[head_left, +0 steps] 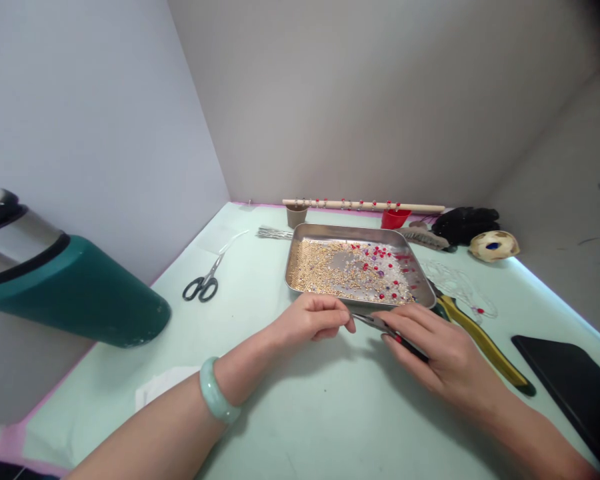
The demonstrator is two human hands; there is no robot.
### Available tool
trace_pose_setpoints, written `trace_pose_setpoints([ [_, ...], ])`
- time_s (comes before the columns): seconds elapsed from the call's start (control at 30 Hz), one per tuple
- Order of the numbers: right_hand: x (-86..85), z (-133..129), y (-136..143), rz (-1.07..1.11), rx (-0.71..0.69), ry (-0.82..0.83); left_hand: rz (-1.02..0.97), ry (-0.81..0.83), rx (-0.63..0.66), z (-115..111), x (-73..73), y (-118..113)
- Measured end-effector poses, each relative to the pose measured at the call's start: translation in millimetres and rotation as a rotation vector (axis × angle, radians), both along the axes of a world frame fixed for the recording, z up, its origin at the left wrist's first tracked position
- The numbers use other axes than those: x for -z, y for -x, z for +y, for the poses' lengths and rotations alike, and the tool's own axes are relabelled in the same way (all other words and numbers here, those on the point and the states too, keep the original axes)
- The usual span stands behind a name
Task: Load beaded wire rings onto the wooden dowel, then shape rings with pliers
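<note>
My right hand (430, 340) is closed around a pair of small pliers (385, 327) with dark handles, its thin jaws pointing left. The jaw tips meet the fingertips of my left hand (320, 317), which are pinched together. Whatever those left fingers hold is too small and hidden to make out. Just behind both hands lies a metal tray (350, 231) of gold, red, purple and clear beads (320, 263). Larger yellow-handled pliers (490, 347) rest on the table to the right of my right hand.
Black-handled scissors (205, 283) and a teal bottle (80, 293) stand at left. Behind the tray, a wooden rod (330, 203) carrying small beaded rings lies across a brown cup (297, 216) and a red cup (395, 219). Wires (275, 233) lie beside the tray; a black flat object (570, 380) is at right.
</note>
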State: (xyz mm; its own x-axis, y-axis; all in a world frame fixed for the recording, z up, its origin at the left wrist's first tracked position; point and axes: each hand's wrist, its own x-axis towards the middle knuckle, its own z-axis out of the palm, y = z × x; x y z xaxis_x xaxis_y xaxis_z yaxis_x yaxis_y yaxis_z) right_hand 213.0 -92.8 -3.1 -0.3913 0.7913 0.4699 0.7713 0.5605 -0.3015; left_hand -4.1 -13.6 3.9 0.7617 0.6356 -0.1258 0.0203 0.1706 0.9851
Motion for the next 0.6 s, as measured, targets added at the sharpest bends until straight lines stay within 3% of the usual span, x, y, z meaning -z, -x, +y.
trace_pose_setpoints([
  [0.27,2.8,-1.0,1.6,0.020,0.004,0.016,0.015,-0.102,-0.006,-0.3,1.2,-1.8],
  [0.47,3.0,-4.0,4.2,0.148,0.035,0.203,0.098,-0.260,-0.094,-4.1,-0.7,-4.4],
  [0.6,1.3,-5.5,5.6,0.227,0.086,0.370,0.174,-0.453,-0.145,-6.9,-0.7,-4.8],
])
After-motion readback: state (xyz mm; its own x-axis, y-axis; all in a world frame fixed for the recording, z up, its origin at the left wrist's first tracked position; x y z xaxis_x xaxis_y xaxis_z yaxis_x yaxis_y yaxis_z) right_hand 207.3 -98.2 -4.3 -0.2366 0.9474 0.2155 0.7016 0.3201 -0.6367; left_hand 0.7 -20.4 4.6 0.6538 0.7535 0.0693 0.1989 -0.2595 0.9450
